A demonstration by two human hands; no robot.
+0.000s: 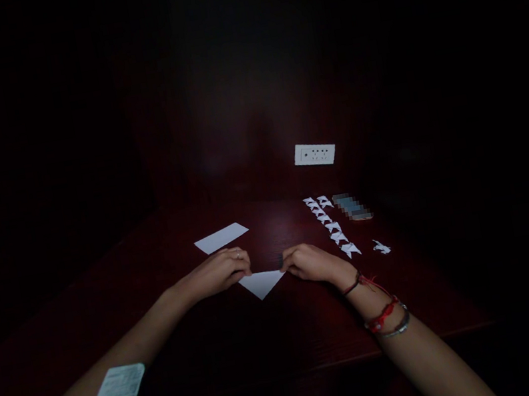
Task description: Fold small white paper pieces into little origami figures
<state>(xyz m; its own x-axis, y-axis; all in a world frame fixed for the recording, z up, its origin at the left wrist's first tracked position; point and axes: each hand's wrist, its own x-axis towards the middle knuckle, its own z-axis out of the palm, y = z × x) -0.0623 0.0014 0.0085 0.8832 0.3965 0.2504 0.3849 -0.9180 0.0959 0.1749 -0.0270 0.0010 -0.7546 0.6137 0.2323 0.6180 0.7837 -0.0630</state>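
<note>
A white sheet of paper folded into a triangle (261,285) lies on the dark red table (221,361), its point toward me. My left hand (228,268), with a ring on one finger, has its fingers curled closed on the triangle's left corner. At the right corner, my right hand (306,262) pinches the paper between closed fingers. Bracelets circle my right wrist and forearm. The fingertips are partly hidden and dim. Beyond my left hand rests a flat white paper strip (222,237).
Several small folded white paper pieces (328,222) form a line to the right. Beside them lie a phone-like object (352,206), blurred out, and a crumpled-looking white paper piece (381,246). A white socket panel (314,154) is on the back wall. The table's front edge is near me.
</note>
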